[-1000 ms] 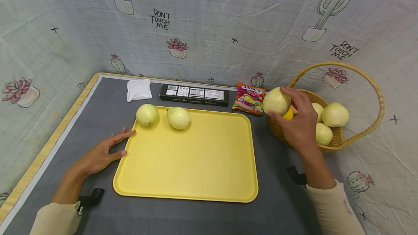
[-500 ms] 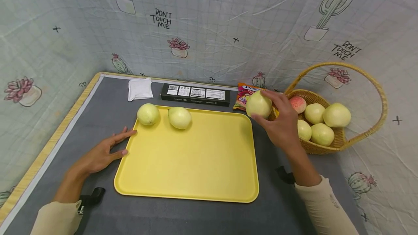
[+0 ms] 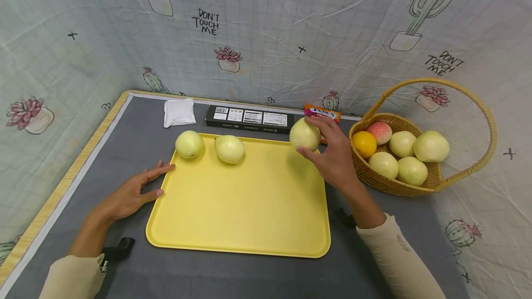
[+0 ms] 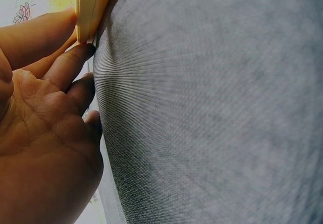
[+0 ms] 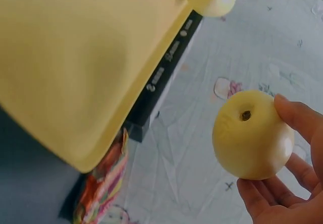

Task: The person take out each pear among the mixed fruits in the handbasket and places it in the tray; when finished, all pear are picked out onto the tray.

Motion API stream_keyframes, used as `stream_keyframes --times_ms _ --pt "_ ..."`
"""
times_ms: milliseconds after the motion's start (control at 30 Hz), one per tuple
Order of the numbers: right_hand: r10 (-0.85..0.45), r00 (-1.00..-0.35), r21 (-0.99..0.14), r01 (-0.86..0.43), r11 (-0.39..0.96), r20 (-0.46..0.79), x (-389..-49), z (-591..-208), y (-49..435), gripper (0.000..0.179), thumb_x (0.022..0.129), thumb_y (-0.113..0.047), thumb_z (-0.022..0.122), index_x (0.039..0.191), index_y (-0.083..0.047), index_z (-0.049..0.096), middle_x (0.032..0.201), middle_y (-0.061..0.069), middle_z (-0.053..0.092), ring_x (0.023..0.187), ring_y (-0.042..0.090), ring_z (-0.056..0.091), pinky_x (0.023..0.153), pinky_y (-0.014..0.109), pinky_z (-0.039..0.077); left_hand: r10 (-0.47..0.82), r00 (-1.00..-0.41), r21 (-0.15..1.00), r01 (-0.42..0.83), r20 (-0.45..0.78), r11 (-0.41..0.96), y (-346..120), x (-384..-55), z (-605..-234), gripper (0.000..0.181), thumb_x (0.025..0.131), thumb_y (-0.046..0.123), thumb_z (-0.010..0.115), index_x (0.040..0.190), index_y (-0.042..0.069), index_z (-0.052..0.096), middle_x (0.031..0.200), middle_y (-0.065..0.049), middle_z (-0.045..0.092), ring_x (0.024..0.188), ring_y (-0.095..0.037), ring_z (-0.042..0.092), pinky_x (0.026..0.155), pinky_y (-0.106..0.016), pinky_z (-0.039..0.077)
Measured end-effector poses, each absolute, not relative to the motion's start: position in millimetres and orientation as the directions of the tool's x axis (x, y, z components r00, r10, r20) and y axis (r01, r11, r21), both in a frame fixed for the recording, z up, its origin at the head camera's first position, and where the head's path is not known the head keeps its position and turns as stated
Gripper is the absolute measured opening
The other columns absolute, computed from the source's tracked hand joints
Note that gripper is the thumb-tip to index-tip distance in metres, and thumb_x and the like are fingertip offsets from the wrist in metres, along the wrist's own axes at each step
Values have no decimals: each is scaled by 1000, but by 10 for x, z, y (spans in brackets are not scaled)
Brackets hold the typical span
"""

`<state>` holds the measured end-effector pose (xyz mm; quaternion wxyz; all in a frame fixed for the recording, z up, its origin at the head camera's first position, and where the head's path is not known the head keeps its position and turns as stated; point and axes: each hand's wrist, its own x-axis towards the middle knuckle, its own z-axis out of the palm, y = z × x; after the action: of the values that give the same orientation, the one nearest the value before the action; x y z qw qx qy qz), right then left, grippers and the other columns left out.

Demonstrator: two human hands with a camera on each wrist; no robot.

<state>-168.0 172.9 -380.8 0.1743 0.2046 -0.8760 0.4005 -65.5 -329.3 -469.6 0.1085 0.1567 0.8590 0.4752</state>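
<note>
My right hand (image 3: 334,155) holds a pale yellow-green pear (image 3: 305,134) between thumb and fingers, above the far right corner of the yellow tray (image 3: 245,206). The right wrist view shows the pear's (image 5: 252,138) dark-centred end facing the camera. Two more pale pears lie at the tray's far left: a rounded one (image 3: 189,144) at the corner and a tapered one (image 3: 230,149) beside it. My left hand (image 3: 126,195) rests at the tray's left edge, fingers extended; in the left wrist view its fingertips (image 4: 87,50) meet the rim from the side and below.
A wicker basket (image 3: 396,190) with a tall handle stands right of the tray, holding several pale pears, an orange (image 3: 364,145) and a peach (image 3: 379,132). Behind the tray lie a white packet (image 3: 179,113), a black box (image 3: 249,119) and a candy bag (image 3: 322,113), partly hidden by my right hand.
My right hand has carried the pear leftward from over the basket to the tray's far right corner, uncovering the orange and peach. The left hand has stayed put.
</note>
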Motion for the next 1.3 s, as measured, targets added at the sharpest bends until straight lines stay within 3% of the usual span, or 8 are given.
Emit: stream_keyframes --times_ms 100,233,367,500,600,833,1067,1300 --pt "-230 -867 -641 -485 594 442 -1704 -3850 1660 72 78 -14 97 144 -15 67 146 11 62 129 32 63 99 55 62 371 -928 852 164 -38 497 -3289 -662 -4688 65 103 9 68 162 8 44 172 -33 19 154 13 8 123 -80 -3" --pt "-259 -879 -653 -471 593 400 -1735 -3909 1575 72 79 -13 96 144 -15 66 144 13 62 127 33 64 103 54 61 371 -928 852 168 -34 497 -3290 -664 -4690 65 103 9 69 162 8 44 172 -34 19 152 15 8 121 -83 -4" --pt "-285 -894 -663 -448 600 346 -1769 -3983 1504 71 80 -15 96 145 -17 65 143 13 62 124 34 64 101 56 60 379 -925 837 200 -9 509 -3286 -663 -4699 64 102 8 68 162 7 45 171 -35 23 149 21 11 137 -50 -4" --pt "-305 -904 -665 -427 614 299 -1810 -4057 1441 70 82 -18 95 145 -18 65 145 10 63 128 34 61 100 58 59 387 -922 821 235 18 521 -3280 -667 -4705 63 102 7 69 161 6 45 169 -35 28 149 23 12 132 -16 -4" --pt "-313 -909 -659 -415 628 274 -1841 -4103 1394 69 81 -20 95 144 -18 66 145 9 64 132 33 59 103 58 56 391 -920 819 246 29 518 -3277 -670 -4708 63 102 7 69 161 6 46 168 -36 28 150 23 12 134 -22 -4" --pt "-350 -921 -660 -371 654 171 -1908 -4186 1276 68 83 -22 94 145 -19 66 147 10 62 135 35 58 106 58 53 385 -922 815 245 30 524 -3276 -662 -4709 63 101 7 69 160 6 46 168 -35 29 150 22 12 123 -5 0" --pt "-394 -914 -650 -359 670 99 -1974 -4265 1173 67 85 -20 93 146 -18 65 149 11 61 133 34 59 108 53 54 377 -926 826 223 13 518 -3281 -655 -4710 64 102 7 69 161 8 46 170 -30 29 151 21 12 123 -7 4" --pt "-408 -910 -637 -359 683 75 -2001 -4277 1124 69 87 -23 91 149 -19 63 151 11 60 140 35 56 112 55 52 393 -917 802 290 76 522 -3288 -666 -4733 62 100 4 70 159 4 48 169 7 33 152 20 15 118 1 4"
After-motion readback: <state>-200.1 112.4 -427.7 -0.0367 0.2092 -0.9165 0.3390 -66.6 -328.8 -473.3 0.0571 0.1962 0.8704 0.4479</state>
